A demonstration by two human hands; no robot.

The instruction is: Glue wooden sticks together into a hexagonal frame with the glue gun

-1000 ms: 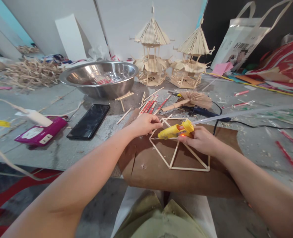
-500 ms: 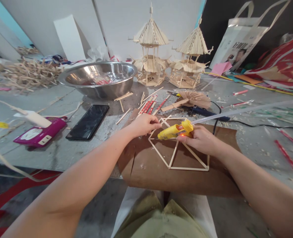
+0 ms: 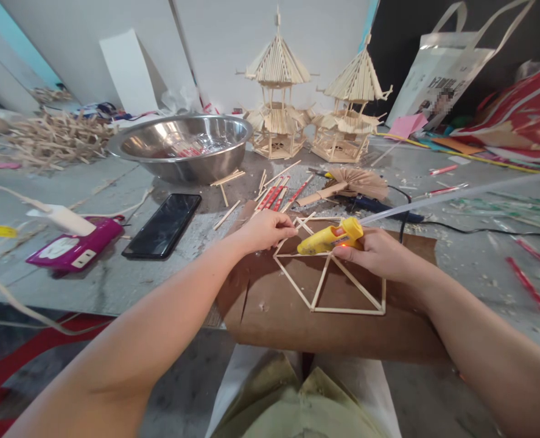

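My right hand (image 3: 379, 250) is closed round a yellow hot glue gun (image 3: 329, 237), with a small orange light lit on it and a long clear glue stick (image 3: 416, 205) out of its back. Its nozzle points left over a flat frame of thin wooden sticks (image 3: 348, 311), six-sided with sticks crossing inside. My left hand (image 3: 270, 231) pinches a wooden stick at the frame's upper left, its fingertips partly hiding the hold. The frame lies on a brown sheet (image 3: 270, 331) at the table edge.
Beyond the sheet lie loose red-wrapped sticks (image 3: 274, 198) and a brown paper fan (image 3: 361, 181). A phone (image 3: 162, 225) and purple power strip (image 3: 75, 243) are at left. Behind stand a steel basin (image 3: 160, 167) and two stick pagodas (image 3: 279, 67). A black cord (image 3: 470, 230) runs right.
My right hand has drawn the glue gun slightly to the right, away from my left fingers. My left hand and the stick frame have hardly moved.
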